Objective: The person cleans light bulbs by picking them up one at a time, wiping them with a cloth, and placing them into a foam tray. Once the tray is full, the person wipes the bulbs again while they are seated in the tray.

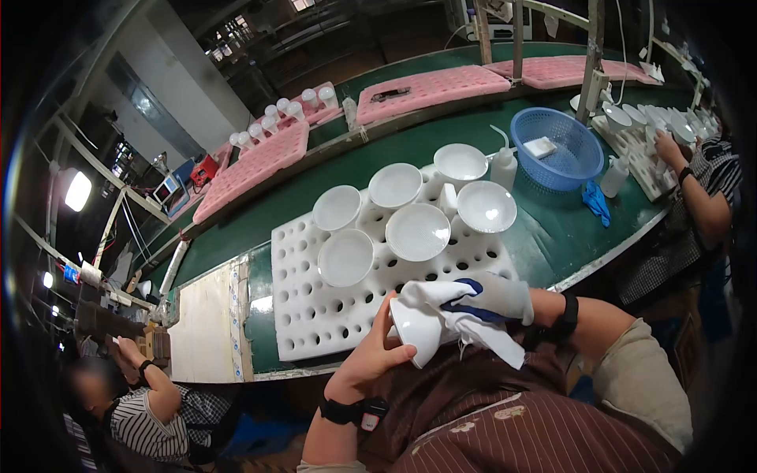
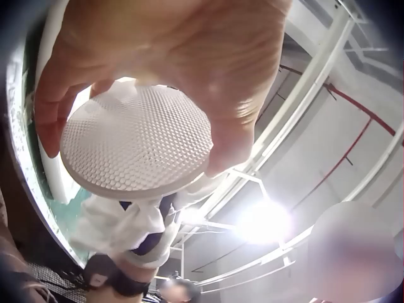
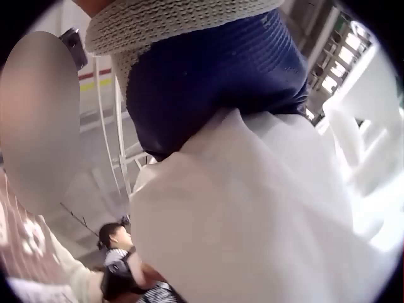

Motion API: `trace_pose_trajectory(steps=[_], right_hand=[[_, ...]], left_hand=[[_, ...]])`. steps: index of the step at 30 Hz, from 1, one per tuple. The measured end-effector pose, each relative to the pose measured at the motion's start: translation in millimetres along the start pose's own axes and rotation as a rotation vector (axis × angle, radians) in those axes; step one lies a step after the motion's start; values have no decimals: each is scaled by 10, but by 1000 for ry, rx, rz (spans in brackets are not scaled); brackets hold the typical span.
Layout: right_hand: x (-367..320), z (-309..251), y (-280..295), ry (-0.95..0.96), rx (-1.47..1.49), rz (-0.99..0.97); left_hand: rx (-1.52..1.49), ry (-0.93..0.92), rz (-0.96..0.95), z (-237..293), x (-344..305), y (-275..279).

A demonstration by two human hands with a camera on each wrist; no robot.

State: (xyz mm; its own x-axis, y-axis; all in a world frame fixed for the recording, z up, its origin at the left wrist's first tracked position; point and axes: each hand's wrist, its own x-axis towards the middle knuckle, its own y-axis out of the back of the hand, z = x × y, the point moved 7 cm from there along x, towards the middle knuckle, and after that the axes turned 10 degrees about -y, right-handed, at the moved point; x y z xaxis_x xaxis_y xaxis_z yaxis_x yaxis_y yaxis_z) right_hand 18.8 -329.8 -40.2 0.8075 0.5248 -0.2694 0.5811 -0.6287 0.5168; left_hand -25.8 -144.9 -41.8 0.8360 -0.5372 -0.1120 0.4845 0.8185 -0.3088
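My bare left hand (image 1: 377,356) grips a white lamp cover (image 1: 418,327) by its rim, thumb on one side and fingers on the other. In the left wrist view the cover (image 2: 139,142) shows a dimpled round face between thumb and fingers of the left hand (image 2: 170,44). A grey glove with blue palm covers my right hand (image 1: 497,298), which holds a white cloth (image 1: 481,331) against the cover's side. The right wrist view has the cloth (image 3: 252,208) bunched under the gloved fingers (image 3: 214,82); the cover is not discernible there.
Several white round covers (image 1: 418,232) stand on a perforated white foam board (image 1: 307,315). Behind them are a squeeze bottle (image 1: 503,169), a blue basket (image 1: 557,150) and pink trays (image 1: 434,91). One person (image 1: 710,173) works at the right, another (image 1: 150,402) at the left.
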Motion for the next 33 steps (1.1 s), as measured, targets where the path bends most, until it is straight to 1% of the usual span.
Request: trace_pose_trajectory(steps=[1,2,3,5,6,7,8,9,10,11,12,13,15,16,17,18,19,20,21,22,23,25,26,27,28,29,31,32,33], right_hand=[[60,93,-55,59,139,-5],[-96,-90,-13,95,309,6],[-100,-88,7,298,87,193],[-88,-112,-112,271,275,116],[-82,-106,-201,260,344,84],[-74,-121,-263,358,177,191],[-69,-175,-328,464,5,302],[40,-106,-479,318,54,195],[151,28,-668,56,679,-14],[175,114,-974,-244,1281,-241],[178,73,-1039,-117,1145,-250],[165,42,-1029,-118,1136,-264],[53,-28,-1042,-346,1177,-408],[-109,-137,-875,-243,905,-402],[-101,-74,-738,-251,664,-322],[-93,-45,-551,-245,618,-186],[-102,-47,-356,-238,569,-49],[-181,-269,-121,-106,519,94],[-280,-486,47,23,468,244],[-278,-492,54,64,490,309],[-385,-790,120,378,106,438],[-344,-1247,-129,554,-665,489],[-141,-1126,-250,483,-743,438],[56,-991,-370,413,-818,383],[56,-1085,-312,314,-829,286],[117,-1064,-258,316,-832,289],[184,-978,-145,301,-468,355],[182,-980,-41,242,-288,335],[224,-948,6,315,-259,416]], left_hand=[[138,49,51,46,0,55],[70,36,95,-32,-5,178],[-110,-55,82,-108,-47,255],[-143,-3,-39,-331,-87,220],[-194,26,-45,-462,-111,131],[-244,53,-49,-608,-118,1],[-374,-1,-28,-812,-48,-22],[-547,8,87,-758,12,-138],[-617,88,216,-888,38,-60],[-692,167,344,-923,46,-24],[-735,187,342,-889,55,-85],[-741,175,351,-849,50,-135],[-754,111,536,-777,42,-72],[-807,78,558,-684,43,-83],[-809,66,564,-798,8,12],[-810,55,571,-912,-25,108],[-815,44,584,-813,-60,79],[-878,53,462,-939,-94,152],[-878,64,457,-1093,-114,244],[-1039,52,162,-1101,-75,117],[-1186,39,-143,-912,-59,-101],[-811,183,197,-945,-126,-222],[-624,291,336,-893,-198,-309],[-596,289,108,-883,-195,-328],[-536,335,145,-801,-206,-322],[-472,382,185,-704,-206,-316],[-408,297,125,-627,-223,-345],[-411,293,119,-634,-222,-341],[-409,292,118,-615,-215,-344]])
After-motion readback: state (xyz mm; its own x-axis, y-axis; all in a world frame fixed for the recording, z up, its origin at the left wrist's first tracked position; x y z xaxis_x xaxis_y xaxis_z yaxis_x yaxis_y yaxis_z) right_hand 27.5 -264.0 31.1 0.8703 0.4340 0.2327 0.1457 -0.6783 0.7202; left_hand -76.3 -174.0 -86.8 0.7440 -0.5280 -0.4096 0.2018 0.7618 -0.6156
